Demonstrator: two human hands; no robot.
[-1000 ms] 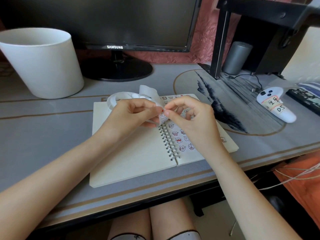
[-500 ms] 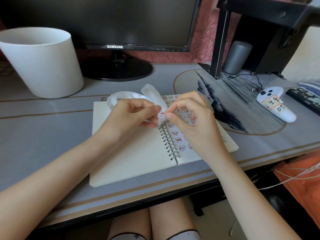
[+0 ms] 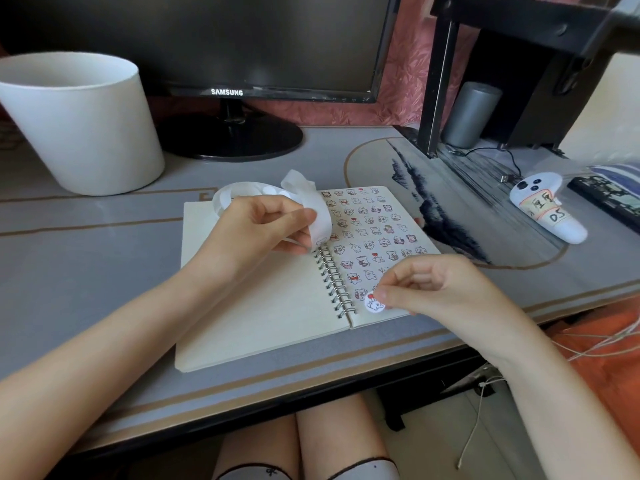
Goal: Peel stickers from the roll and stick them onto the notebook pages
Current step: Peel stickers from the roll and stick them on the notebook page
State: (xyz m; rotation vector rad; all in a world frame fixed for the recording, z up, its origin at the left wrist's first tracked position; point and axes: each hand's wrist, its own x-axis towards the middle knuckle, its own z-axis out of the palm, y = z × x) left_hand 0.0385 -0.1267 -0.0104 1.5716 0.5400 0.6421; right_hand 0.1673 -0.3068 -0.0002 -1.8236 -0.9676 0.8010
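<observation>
Moved: the right hand (image 3: 433,292) has left the roll (image 3: 313,206) and come near, pinching one round sticker (image 3: 374,303) over the near right corner of the notebook (image 3: 259,306).
Means: the sticker is off, and pressing it down looks like the next step.
Room: there is bare paper there, with the spiral (image 3: 332,282) just left and the page edge just near.
Farther back: the left hand (image 3: 256,233) pinches the roll above the spiral.
Far: a white bucket (image 3: 76,123), far left.

Round sticker (image 3: 374,305) — over open notebook (image 3: 263,306)
</observation>
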